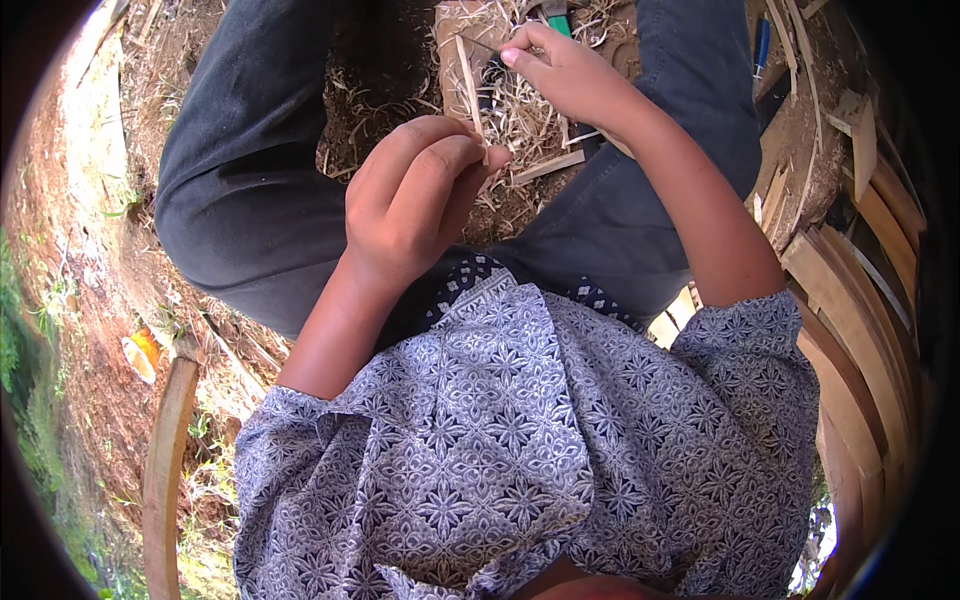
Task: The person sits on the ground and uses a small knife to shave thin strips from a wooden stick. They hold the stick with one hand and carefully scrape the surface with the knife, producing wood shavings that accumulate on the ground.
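A thin pale wooden strip (468, 82) is pinched between the thumb and fingers of my left hand (415, 190), its far end pointing up and away between my knees. My right hand (575, 75) is closed a little farther off to the right. From its fingertips a slim dark pointed piece (481, 43) reaches left toward the strip's far end; whether it is a blade or a stick I cannot tell. Just beyond my right hand lies something with a green part (556, 15). Curled wood shavings (530, 125) cover the ground beneath both hands.
A flat board (452, 60) lies under the shavings. Short wood pieces (548, 168) rest near my right thigh. Many long planks (850, 330) are stacked at the right. A blue tool handle (762, 45) lies beyond my right knee. At the left are a curved timber (170, 470) and an orange object (141, 355).
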{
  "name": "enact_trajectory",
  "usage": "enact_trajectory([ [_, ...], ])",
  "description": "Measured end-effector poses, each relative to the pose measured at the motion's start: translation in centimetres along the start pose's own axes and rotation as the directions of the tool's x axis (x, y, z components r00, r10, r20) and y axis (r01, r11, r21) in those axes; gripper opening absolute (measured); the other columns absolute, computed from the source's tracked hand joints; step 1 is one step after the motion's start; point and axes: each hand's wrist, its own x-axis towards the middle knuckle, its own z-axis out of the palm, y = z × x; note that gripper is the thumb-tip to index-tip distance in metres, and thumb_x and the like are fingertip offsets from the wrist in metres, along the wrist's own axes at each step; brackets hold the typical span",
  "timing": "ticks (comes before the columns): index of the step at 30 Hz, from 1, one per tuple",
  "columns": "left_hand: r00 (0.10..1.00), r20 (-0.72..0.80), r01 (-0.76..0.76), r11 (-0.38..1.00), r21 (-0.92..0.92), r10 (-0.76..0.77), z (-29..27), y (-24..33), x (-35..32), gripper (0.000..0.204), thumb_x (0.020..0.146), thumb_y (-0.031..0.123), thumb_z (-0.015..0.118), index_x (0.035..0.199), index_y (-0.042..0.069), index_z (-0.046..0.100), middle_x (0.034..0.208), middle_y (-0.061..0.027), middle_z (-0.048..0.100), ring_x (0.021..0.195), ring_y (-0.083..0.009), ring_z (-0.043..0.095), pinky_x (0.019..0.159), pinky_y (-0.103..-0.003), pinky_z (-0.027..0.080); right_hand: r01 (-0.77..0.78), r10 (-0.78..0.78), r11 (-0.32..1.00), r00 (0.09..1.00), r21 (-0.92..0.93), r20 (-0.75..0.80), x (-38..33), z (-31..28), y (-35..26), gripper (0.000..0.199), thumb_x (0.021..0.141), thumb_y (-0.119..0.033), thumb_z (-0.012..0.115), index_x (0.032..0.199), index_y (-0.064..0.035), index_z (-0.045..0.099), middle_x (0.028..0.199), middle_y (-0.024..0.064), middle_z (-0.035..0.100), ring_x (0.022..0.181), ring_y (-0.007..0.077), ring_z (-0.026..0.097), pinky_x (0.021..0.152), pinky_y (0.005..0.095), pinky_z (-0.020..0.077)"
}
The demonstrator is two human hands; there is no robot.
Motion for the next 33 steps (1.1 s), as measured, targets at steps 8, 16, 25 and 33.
enact_trajectory([
  [8,1.0,0.019,-0.01,1.0,-0.004,0.01,0.2,0.1,0.3,0.028,0.077,-0.001,0.088,0.093,0.001,0.065,0.091,-0.0134,0.072,0.082,-0.0225,0.074,0.068,-0.03,0.06,-0.038,0.038,0.99,0.999,-0.138,-0.003,2.6,2.0,0.7,0.033,0.103,-0.04,0.057,0.117,-0.011,0.064,0.094,0.0136,0.07,0.089,0.0291,0.068,0.082,0.0433,0.0514],
  [16,0.999,-0.029,-0.027,1.0,-0.007,0.027,0.5,-0.1,0.1,0.026,0.076,0.002,0.087,0.091,0.001,0.065,0.088,-0.0124,0.068,0.076,-0.0253,0.07,0.062,-0.034,0.057,-0.154,0.146,0.979,0.987,-0.133,-0.064,3.5,-0.2,0.3,0.029,0.102,-0.032,0.056,0.111,-0.0056,0.064,0.095,0.0188,0.071,0.09,0.0324,0.069,0.081,0.0437,0.0522],
  [25,0.999,-0.007,-0.045,0.998,-0.046,0.045,0.6,-0.3,-0.1,0.028,0.074,0.0,0.086,0.094,0.0,0.067,0.093,-0.013,0.069,0.081,-0.0257,0.072,0.067,-0.033,0.059,0.08,-0.06,0.968,0.994,-0.236,0.093,2.0,0.0,1.4,0.032,0.103,-0.039,0.058,0.118,-0.0115,0.064,0.089,0.0081,0.067,0.082,0.0227,0.066,0.078,0.0395,0.0507],
  [33,0.998,-0.033,-0.05,0.998,-0.036,0.049,0.8,-0.4,0.0,0.027,0.074,0.002,0.086,0.092,0.002,0.067,0.09,-0.0111,0.068,0.079,-0.0256,0.07,0.066,-0.034,0.058,-0.059,0.053,0.984,0.998,-0.167,-0.038,4.4,1.8,3.1,0.03,0.102,-0.033,0.057,0.112,-0.0042,0.064,0.095,0.0163,0.07,0.085,0.0303,0.068,0.075,0.0422,0.0517],
])
